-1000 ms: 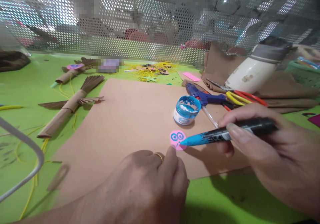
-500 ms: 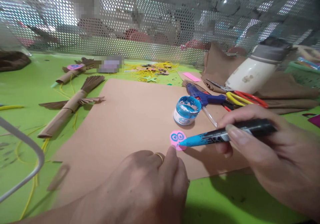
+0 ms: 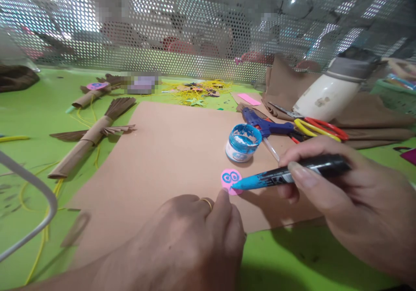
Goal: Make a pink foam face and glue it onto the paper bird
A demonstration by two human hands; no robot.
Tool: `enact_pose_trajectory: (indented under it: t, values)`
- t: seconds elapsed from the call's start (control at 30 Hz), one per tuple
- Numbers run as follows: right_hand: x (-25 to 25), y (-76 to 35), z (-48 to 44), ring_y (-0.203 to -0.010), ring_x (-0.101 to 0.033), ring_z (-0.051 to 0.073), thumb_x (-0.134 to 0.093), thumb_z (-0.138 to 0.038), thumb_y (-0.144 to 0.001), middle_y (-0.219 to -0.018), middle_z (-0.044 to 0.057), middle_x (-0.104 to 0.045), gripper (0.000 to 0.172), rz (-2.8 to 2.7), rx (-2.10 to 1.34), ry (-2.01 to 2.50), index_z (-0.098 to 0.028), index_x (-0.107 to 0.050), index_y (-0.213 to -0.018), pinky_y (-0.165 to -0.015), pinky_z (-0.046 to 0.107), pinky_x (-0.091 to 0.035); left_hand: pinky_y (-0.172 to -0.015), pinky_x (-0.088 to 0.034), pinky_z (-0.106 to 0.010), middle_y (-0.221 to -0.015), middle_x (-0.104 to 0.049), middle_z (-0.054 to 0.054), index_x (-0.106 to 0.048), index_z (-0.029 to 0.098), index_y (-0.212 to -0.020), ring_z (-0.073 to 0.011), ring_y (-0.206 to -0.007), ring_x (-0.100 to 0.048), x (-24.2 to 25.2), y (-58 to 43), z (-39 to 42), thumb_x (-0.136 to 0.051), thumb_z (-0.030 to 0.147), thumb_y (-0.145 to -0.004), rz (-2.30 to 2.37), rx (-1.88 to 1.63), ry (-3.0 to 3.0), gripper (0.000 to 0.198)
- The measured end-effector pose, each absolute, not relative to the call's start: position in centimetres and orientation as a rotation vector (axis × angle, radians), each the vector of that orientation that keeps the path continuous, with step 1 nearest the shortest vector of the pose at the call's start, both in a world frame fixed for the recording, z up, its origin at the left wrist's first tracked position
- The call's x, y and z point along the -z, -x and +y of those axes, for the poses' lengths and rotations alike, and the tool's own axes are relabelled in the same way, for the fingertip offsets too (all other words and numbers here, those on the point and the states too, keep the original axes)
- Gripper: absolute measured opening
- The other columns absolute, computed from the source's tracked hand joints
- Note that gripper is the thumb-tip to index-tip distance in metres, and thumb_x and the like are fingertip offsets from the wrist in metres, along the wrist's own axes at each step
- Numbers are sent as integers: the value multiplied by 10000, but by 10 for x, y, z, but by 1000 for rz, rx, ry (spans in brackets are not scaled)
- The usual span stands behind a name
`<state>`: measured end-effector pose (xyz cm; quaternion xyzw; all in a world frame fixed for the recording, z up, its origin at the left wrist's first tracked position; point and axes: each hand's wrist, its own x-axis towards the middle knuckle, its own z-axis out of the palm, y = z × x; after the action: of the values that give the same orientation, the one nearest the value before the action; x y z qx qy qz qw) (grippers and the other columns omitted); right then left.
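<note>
My right hand (image 3: 341,200) grips a marker pen (image 3: 292,174) with a black barrel and a blue front end. Its blue tip touches a small round pink paper cutout (image 3: 227,182). Two blue ringed eyes and a small blue mark beneath them show on the cutout. With the index fingertip, my left hand (image 3: 195,239) presses the cutout's lower edge down on a large brown paper sheet (image 3: 169,152); the other fingers are bent and partly hidden. Just behind the cutout stands an open jar of blue paint (image 3: 243,143).
A blue glue gun (image 3: 264,124), red-and-yellow-handled scissors (image 3: 320,128) and a white bottle (image 3: 331,91) lie at the right. Two rolled brown paper figures (image 3: 86,145) with yellow string rest at the left. Beyond stands a perforated metal screen (image 3: 201,31); a white cable (image 3: 42,195) curves in front left.
The marker and my right hand have shifted slightly left. The blue mark under the eyes has grown a little. My left hand stays on the pink cutout.
</note>
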<state>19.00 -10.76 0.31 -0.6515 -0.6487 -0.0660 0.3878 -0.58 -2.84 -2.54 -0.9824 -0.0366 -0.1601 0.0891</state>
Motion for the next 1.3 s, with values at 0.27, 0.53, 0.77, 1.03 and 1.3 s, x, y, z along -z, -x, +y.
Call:
enact_pose_trajectory:
  t: [0.27,0.53,0.77,1.03,1.3]
  values:
    - [-3,-192,-109,-486,-561,67,-501,-263,-809,-586,-99,-604,62,-1662,163,1652,-276,-553,-778,-520,202,-407,-389,-181,-346,-714,-556,-2,-546,178,-836,-159,-436,-338,26,5,-26,-549,176,-764,-115,491,2929,72]
    - [-3,-191,-110,-448,-557,75,-500,-265,-810,-553,-94,-592,70,-1655,152,1677,-282,-557,-774,-490,221,-395,-391,-154,-343,-677,-531,2,-529,183,-793,-161,-432,-340,25,5,-28,-538,161,-759,-105,471,2938,41]
    - [-3,-192,-110,-404,-536,86,-492,-289,-809,-502,-88,-571,81,-1651,154,1693,-293,-559,-764,-436,217,-395,-413,-127,-336,-665,-526,11,-508,189,-780,-151,-431,-315,28,4,-27,-519,164,-782,-135,496,2946,27]
    - [0,-192,-111,-424,-549,92,-504,-316,-813,-521,-89,-598,77,-1557,154,1721,-299,-564,-768,-378,193,-389,-416,-155,-335,-678,-534,15,-505,201,-794,-156,-430,-336,27,6,-28,-494,181,-803,-142,463,2962,25]
    - [0,-191,-111,-442,-564,112,-500,-323,-813,-507,-77,-597,78,-1573,182,1708,-297,-570,-790,-451,230,-414,-409,-147,-337,-684,-527,13,-518,192,-818,-151,-427,-324,28,5,-28,-508,185,-794,-120,481,2952,27]
